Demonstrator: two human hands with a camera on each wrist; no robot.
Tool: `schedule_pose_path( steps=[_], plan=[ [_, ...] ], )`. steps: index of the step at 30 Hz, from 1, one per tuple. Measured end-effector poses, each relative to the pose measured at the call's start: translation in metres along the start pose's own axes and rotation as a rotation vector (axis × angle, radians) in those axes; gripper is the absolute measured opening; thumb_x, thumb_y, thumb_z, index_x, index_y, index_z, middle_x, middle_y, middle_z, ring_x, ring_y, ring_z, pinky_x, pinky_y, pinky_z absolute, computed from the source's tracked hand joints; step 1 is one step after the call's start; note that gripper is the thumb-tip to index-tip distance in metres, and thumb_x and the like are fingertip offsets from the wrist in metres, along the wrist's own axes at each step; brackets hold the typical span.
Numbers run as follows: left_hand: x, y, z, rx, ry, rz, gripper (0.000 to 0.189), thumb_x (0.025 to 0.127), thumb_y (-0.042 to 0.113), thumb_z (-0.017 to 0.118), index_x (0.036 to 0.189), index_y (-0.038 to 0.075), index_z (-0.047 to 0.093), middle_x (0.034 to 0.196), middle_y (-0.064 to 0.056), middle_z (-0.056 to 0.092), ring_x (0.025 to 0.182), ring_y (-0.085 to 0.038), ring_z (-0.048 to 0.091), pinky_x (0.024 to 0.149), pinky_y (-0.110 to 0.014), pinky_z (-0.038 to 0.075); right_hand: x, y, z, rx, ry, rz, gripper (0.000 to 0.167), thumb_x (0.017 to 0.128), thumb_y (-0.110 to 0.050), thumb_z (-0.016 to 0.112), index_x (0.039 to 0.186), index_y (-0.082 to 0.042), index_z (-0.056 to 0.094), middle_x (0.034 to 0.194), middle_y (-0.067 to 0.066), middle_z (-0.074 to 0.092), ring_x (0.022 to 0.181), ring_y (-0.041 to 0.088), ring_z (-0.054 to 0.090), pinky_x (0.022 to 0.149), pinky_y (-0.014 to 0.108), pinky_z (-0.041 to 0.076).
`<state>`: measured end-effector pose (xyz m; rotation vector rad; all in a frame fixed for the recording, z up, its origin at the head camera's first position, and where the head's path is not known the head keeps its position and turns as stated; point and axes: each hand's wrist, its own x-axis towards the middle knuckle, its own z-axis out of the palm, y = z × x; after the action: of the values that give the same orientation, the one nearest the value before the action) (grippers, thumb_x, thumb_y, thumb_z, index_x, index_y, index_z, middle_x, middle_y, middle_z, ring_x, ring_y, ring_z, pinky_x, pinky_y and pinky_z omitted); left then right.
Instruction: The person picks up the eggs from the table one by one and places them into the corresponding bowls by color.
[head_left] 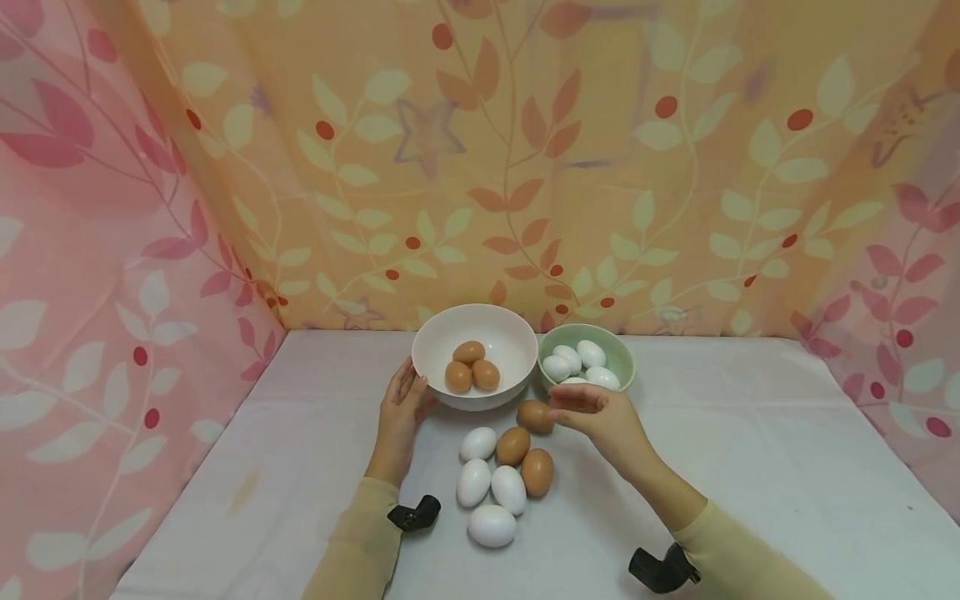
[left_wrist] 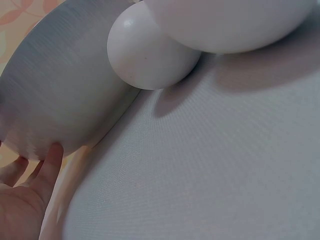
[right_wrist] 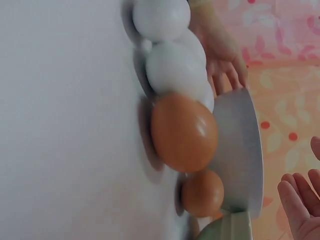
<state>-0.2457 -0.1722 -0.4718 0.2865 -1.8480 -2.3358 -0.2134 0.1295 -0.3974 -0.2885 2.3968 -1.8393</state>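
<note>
My left hand [head_left: 400,414] rests its fingers against the outer side of a white bowl [head_left: 517,350], which holds three brown eggs [head_left: 471,367]. In the left wrist view, the fingertips [left_wrist: 56,150] touch the bowl's lower wall [left_wrist: 65,75]. My right hand [head_left: 600,421] hovers in front of a green bowl [head_left: 622,354], its thumb overlapping a brown egg [head_left: 534,416] in the head view. Seen from the right wrist, that hand [right_wrist: 302,207] has extended fingers and stands apart from the brown eggs [right_wrist: 185,132] on the table.
Several white eggs [head_left: 491,526] and two more brown eggs [head_left: 537,472] lie clustered between my forearms on the white-covered table [head_left: 750,433]. More white eggs [head_left: 591,353] sit inside the green bowl. Patterned curtains [head_left: 525,167] enclose the back and both sides.
</note>
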Motion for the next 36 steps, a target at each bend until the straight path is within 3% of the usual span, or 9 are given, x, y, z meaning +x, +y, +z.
schedule_pose_path(
  steps=[5, 9, 11, 18, 22, 28, 36],
  plan=[
    [0.002, -0.001, -0.001, -0.008, -0.007, 0.004, 0.058, 0.102, 0.027, 0.057, 0.155, 0.024, 0.033, 0.164, -0.002, 0.029, 0.144, -0.021, 0.041, 0.111, -0.046, 0.046, -0.014, 0.003, 0.008, -0.034, -0.031, 0.004, 0.04, 0.083, -0.019, 0.081, 0.119, -0.005, 0.071, 0.12, 0.011, 0.072, 0.124, 0.024, 0.061, 0.107, 0.038, 0.05],
    [0.003, -0.001, -0.002, -0.001, -0.006, 0.002, 0.059, 0.102, 0.028, 0.057, 0.155, 0.023, 0.033, 0.164, -0.003, 0.028, 0.144, -0.022, 0.04, 0.111, -0.046, 0.045, -0.024, 0.006, 0.017, -0.03, -0.08, -0.002, 0.04, 0.081, -0.022, 0.082, 0.117, -0.006, 0.072, 0.117, 0.008, 0.074, 0.126, 0.025, 0.06, 0.111, 0.049, 0.044],
    [0.003, -0.001, -0.002, 0.001, -0.003, -0.001, 0.059, 0.102, 0.028, 0.057, 0.155, 0.024, 0.033, 0.164, -0.003, 0.028, 0.144, -0.022, 0.041, 0.111, -0.046, 0.046, -0.028, 0.008, 0.02, -0.023, -0.102, -0.005, 0.04, 0.081, -0.022, 0.082, 0.116, -0.005, 0.072, 0.115, 0.009, 0.074, 0.123, 0.025, 0.061, 0.109, 0.046, 0.046],
    [0.001, 0.0, 0.0, -0.001, 0.008, -0.003, 0.058, 0.101, 0.027, 0.058, 0.154, 0.025, 0.035, 0.164, -0.002, 0.03, 0.143, -0.021, 0.042, 0.11, -0.044, 0.047, -0.043, 0.01, 0.031, 0.086, -0.187, 0.005, 0.044, 0.083, -0.017, 0.08, 0.119, 0.004, 0.068, 0.121, 0.022, 0.069, 0.116, 0.032, 0.066, 0.088, 0.017, 0.055],
    [0.001, 0.0, 0.0, -0.004, 0.008, -0.004, 0.057, 0.101, 0.027, 0.058, 0.154, 0.025, 0.036, 0.163, -0.001, 0.031, 0.142, -0.019, 0.043, 0.109, -0.042, 0.048, -0.047, 0.011, 0.038, 0.127, -0.225, -0.007, 0.047, 0.081, -0.014, 0.081, 0.121, 0.006, 0.065, 0.122, 0.026, 0.067, 0.112, 0.034, 0.067, 0.087, 0.018, 0.056],
    [0.001, 0.0, 0.0, -0.002, -0.001, 0.002, 0.058, 0.101, 0.027, 0.058, 0.154, 0.024, 0.034, 0.164, -0.002, 0.029, 0.144, -0.021, 0.042, 0.11, -0.044, 0.048, -0.054, 0.015, 0.048, 0.132, -0.253, 0.009, 0.049, 0.079, -0.016, 0.084, 0.12, 0.004, 0.067, 0.123, 0.021, 0.067, 0.112, 0.02, 0.068, 0.093, 0.023, 0.056],
    [0.002, 0.0, -0.002, -0.008, -0.007, -0.005, 0.059, 0.102, 0.028, 0.057, 0.155, 0.024, 0.033, 0.164, -0.002, 0.028, 0.144, -0.021, 0.041, 0.112, -0.045, 0.045, -0.062, 0.022, 0.061, 0.124, -0.28, 0.006, 0.048, 0.078, -0.016, 0.085, 0.117, 0.005, 0.068, 0.125, 0.018, 0.065, 0.119, 0.028, 0.064, 0.096, 0.025, 0.055]
  ],
)
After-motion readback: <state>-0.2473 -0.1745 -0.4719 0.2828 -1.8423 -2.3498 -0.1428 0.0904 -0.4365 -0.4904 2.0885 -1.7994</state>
